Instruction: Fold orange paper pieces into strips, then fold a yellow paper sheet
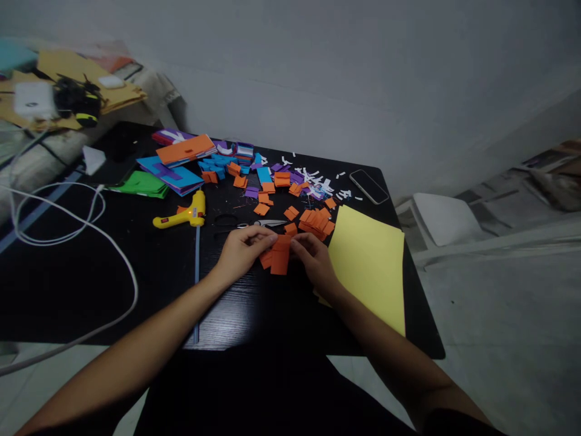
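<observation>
Between my two hands is an orange paper strip [280,259], creased across near its top. My left hand [244,248] pinches its upper left corner with thumb and forefinger. On the other side, my right hand [314,257] grips the upper right edge the same way. Other orange paper pieces [265,260] lie partly hidden behind the strip. Just beyond my fingers rest scissors [267,223] with dark handles, and a pile of folded orange pieces [318,223] sits beyond my right hand.
A yellow glue gun [184,216] with a long glue stick [196,284] lies left. Yellow sheets [370,266] and a phone [368,186] are on the right. Coloured folded papers [186,150] and white scraps [318,181] cover the back. A white cable [129,260] loops across the left.
</observation>
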### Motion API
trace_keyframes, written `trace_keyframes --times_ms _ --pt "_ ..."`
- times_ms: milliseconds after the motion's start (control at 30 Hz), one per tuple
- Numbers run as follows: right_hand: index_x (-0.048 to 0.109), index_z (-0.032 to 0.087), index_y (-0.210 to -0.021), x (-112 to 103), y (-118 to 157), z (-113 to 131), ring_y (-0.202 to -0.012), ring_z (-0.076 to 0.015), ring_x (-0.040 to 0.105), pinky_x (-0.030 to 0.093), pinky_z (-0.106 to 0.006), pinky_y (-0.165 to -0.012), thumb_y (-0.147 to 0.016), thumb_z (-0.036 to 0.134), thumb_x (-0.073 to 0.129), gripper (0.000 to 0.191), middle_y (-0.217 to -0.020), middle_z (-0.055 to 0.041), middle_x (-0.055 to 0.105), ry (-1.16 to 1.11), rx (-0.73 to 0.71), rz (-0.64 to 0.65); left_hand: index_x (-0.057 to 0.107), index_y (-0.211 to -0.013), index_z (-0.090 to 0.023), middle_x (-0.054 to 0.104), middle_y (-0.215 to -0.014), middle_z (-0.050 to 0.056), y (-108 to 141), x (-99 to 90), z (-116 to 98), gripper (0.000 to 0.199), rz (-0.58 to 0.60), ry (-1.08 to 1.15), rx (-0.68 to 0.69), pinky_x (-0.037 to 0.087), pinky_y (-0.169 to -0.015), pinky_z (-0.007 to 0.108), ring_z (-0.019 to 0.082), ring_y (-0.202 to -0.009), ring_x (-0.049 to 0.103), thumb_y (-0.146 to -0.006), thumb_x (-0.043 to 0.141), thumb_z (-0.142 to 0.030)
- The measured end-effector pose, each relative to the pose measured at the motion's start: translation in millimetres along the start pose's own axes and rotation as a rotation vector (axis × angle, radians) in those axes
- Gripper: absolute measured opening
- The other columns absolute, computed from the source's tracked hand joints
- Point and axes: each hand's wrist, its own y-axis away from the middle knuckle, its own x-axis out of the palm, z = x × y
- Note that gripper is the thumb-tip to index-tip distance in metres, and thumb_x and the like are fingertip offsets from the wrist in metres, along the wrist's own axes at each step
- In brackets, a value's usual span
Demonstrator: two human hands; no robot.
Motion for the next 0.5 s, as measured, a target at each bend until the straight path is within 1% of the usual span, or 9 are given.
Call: trace_keyframes --times_ms 100,200,267,367,500 --pt "0.064 0.023 -0.085 -1.1 0.4 -0.9 -0.079 -0.0179 0.067 0.058 -0.033 -0.077 -0.073 0.044 0.084 0.032 -0.083 0.0011 0.069 0.047 -0.034 -0.021 0.079 -0.088 -0.016 0.070 -0.068 0.001 1.3 1.4 0.0 0.023 -0.004 -0.027 0.012 0.045 -0.057 0.023 0.013 -0.061 0.061 -0.082 0.076 -0.038" --pt "0.064 0.023 -0.083 -2.5 0.2 -1.0 -0.084 -0.0189 0.066 0.057 -0.034 -0.083 -0.071 0.041 0.085 0.030 -0.089 -0.0004 0.070 0.100 -0.105 -0.066 0.079 -0.088 -0.017 0.073 -0.073 0.002 2.5 2.2 -0.1 0.020 -0.019 -0.055 0.036 0.047 -0.059 0.022 0.014 -0.065 0.064 -0.084 0.076 -0.037" --pt "0.064 0.023 -0.082 -3.4 0.0 -0.9 -0.082 -0.0189 0.065 0.056 -0.034 -0.080 -0.072 0.040 0.084 0.028 -0.087 -0.0005 0.069 0.146 -0.136 -0.090 0.079 -0.089 -0.018 0.073 -0.075 0.002 3.2 2.5 -0.1 0.020 -0.028 -0.058 0.038 0.048 -0.060 0.022 0.014 -0.066 0.065 -0.084 0.075 -0.036" --pt "0.065 0.023 -0.084 -3.9 0.2 -1.5 -0.076 -0.0184 0.064 0.055 -0.033 -0.075 -0.073 0.039 0.083 0.026 -0.082 0.0002 0.068 0.187 -0.131 -0.091 0.077 -0.091 -0.017 0.073 -0.074 0.002 4.4 3.1 0.7 0.021 -0.016 -0.031 0.023 0.050 -0.061 0.023 0.015 -0.067 0.067 -0.085 0.075 -0.038" --pt "0.068 0.022 -0.088 -3.3 0.5 -4.5 -0.079 -0.0194 0.067 0.056 -0.034 -0.077 -0.074 0.039 0.082 0.026 -0.085 -0.0009 0.072 0.169 -0.116 -0.068 0.075 -0.094 -0.017 0.072 -0.074 0.002 5.8 4.2 3.5 0.023 0.011 0.000 0.016 0.052 -0.062 0.025 0.015 -0.066 0.068 -0.086 0.074 -0.039"
